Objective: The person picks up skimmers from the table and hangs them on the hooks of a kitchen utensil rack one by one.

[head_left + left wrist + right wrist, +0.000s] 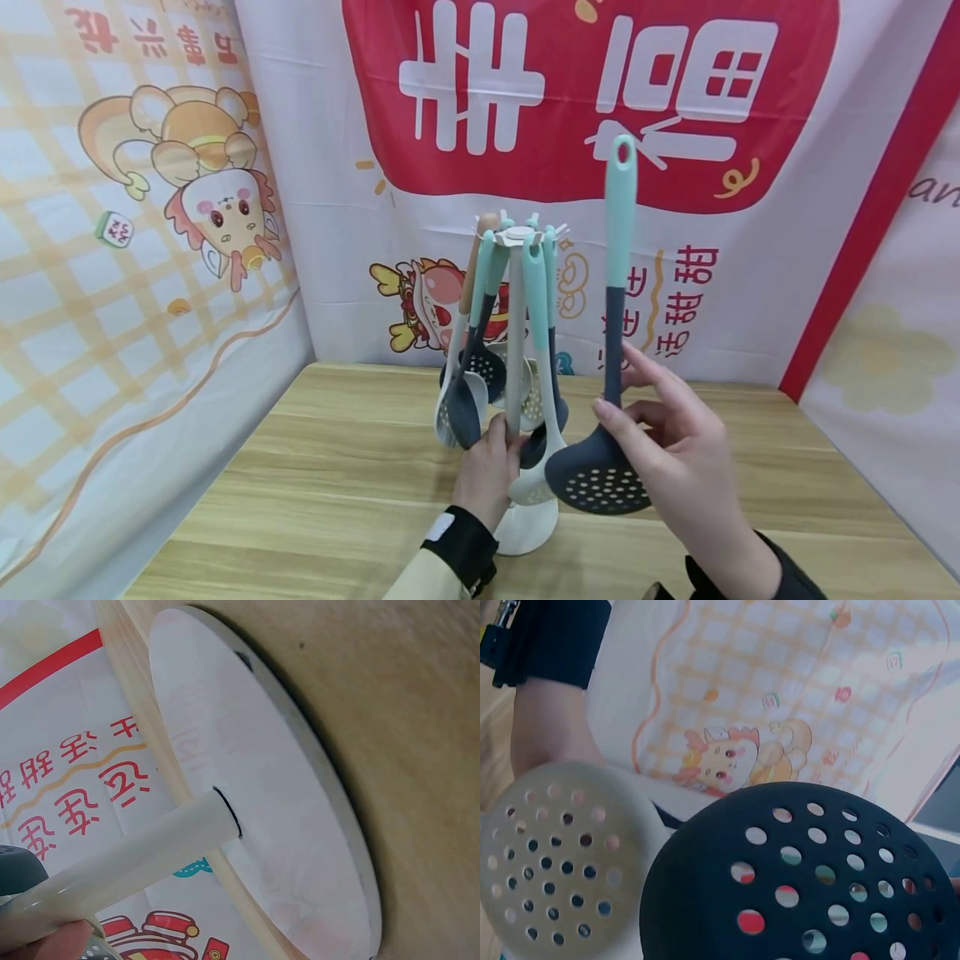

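My right hand [686, 458] pinches a slotted skimmer [588, 461] low on its dark shaft. It stands upright, its mint handle [619, 217] pointing up and its dark perforated bowl down. My left hand [483, 475] grips the pole [135, 862] of a white utensil rack [517, 235] below the hanging utensils. The rack's round base [262, 772] rests on the table. A pale skimmer [622, 802] hangs on the rack's near right side, close to the held one. In the right wrist view, the dark bowl hides most of the right hand.
Several more utensils hang around the rack, among them a dark ladle [462, 412] and one with a wooden handle [468, 283]. The wood-grain table [360, 467] reaches back to a printed cloth wall [315, 167]. Another patterned cloth [112, 333] borders the left side.
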Demonstrator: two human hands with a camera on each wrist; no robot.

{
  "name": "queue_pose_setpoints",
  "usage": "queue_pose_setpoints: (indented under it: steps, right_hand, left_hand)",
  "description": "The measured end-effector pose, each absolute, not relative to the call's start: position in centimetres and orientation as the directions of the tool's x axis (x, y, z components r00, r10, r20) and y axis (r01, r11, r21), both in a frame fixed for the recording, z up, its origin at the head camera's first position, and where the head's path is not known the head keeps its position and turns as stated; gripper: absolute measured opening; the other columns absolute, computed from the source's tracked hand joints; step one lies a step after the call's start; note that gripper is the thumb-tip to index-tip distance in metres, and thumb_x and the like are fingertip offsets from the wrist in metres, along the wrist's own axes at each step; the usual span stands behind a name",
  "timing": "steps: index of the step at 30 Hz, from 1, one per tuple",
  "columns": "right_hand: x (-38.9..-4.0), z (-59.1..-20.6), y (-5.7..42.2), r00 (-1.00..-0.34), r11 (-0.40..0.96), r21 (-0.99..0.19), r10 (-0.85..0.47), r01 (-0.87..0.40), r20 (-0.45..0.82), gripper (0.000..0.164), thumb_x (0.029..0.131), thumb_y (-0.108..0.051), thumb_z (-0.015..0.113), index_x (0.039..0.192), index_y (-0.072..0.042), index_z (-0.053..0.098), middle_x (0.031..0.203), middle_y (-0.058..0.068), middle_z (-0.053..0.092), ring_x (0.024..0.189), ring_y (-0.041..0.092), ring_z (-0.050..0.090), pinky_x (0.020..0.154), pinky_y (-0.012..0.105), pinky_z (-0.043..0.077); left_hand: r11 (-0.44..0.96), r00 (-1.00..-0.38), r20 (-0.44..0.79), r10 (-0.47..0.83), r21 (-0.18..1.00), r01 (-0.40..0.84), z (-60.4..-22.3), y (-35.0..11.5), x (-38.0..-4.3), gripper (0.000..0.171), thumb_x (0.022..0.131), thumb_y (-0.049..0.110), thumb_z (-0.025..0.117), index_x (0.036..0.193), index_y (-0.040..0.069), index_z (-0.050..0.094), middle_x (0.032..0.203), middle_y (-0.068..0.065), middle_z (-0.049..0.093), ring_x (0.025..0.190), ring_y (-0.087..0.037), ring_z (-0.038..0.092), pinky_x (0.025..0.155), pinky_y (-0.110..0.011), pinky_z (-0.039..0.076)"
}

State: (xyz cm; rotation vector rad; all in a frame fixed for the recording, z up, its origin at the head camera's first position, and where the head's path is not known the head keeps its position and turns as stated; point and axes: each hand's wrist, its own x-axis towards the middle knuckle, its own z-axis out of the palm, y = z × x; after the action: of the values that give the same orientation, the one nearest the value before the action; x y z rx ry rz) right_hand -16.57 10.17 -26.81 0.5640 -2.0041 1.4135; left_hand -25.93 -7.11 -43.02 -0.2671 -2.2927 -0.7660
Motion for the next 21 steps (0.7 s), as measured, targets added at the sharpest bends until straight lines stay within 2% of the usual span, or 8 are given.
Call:
queue_pose_setpoints:
  steps: [7,13,21]
  right_hand:
    - [-16.4,-27.3,8.8,-0.734,0.29,-0.681,-0.133,-0.672,0.667,0.06,0.085,0.007,0.071,0.139,-0.013,0.056,0.103,0.003,0.062,0.065,0.009,0.067,0.058,0.025,0.058]
    - [-16.2,-28.5,7.7,-0.712,0.237,-0.672,-0.249,-0.702,0.656,0.055,0.086,0.002,0.072,0.138,-0.007,0.056,0.103,0.009,0.064,0.061,0.008,0.062,0.054,0.025,0.054]
    - [-16.3,-28.9,6.9,-0.791,0.256,-0.752,-0.284,-0.608,0.542,0.056,0.087,-0.007,0.073,0.14,-0.01,0.055,0.104,0.008,0.063,0.065,0.007,0.062,0.06,0.024,0.057]
  left_hand:
    - [0.787,-0.782,0.623,-0.013,0.488,0.376,-43.0,-7.3,-26.2,0.024,0.097,0.018,0.064,0.113,0.005,0.054,0.079,-0.006,0.066,0.062,-0.022,0.067,0.048,-0.028,0.047]
    - [0.79,-0.81,0.587,0.0,0.496,0.359,-42.8,-7.3,-26.3,0.021,0.097,0.017,0.064,0.111,0.005,0.054,0.076,-0.006,0.064,0.06,-0.019,0.065,0.046,-0.024,0.043]
    - [0.767,-0.878,0.479,0.015,0.558,0.318,-42.1,-7.5,-25.9,0.022,0.099,0.019,0.06,0.115,0.006,0.052,0.075,0.0,0.058,0.06,-0.01,0.058,0.05,-0.019,0.041]
